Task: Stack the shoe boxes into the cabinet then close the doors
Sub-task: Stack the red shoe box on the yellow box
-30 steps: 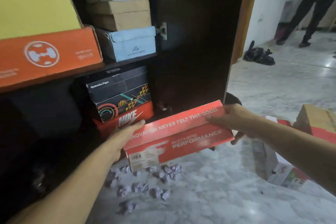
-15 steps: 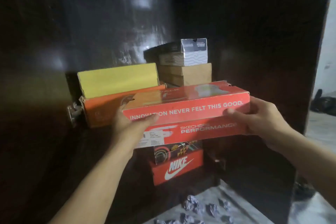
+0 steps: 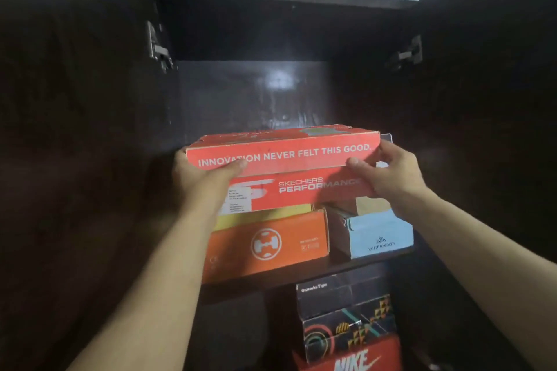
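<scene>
I hold a red Skechers shoe box [image 3: 289, 169] level, high inside the dark cabinet [image 3: 250, 93]. My left hand [image 3: 205, 181] grips its left end and my right hand [image 3: 388, 175] grips its right end. The box sits just over a yellow box [image 3: 262, 217] that lies on an orange box [image 3: 268, 244] on the upper shelf; whether it rests on the yellow box is unclear. A light blue box [image 3: 376, 235] stands at the right of that shelf, with a brown box [image 3: 370, 205] on it, mostly hidden behind my right hand.
Below the shelf [image 3: 301, 275], a black patterned box [image 3: 343, 316] sits on a red Nike box [image 3: 355, 358]. Both cabinet doors stand open, left [image 3: 69, 129] and right [image 3: 488, 129], with metal hinges [image 3: 156, 45] showing. Dark free space fills the cabinet above the red box.
Both hands lifted the red Skechers box from floor level up to the upper shelf stack. The view tilted upward, and the floor with its crumpled paper left the frame.
</scene>
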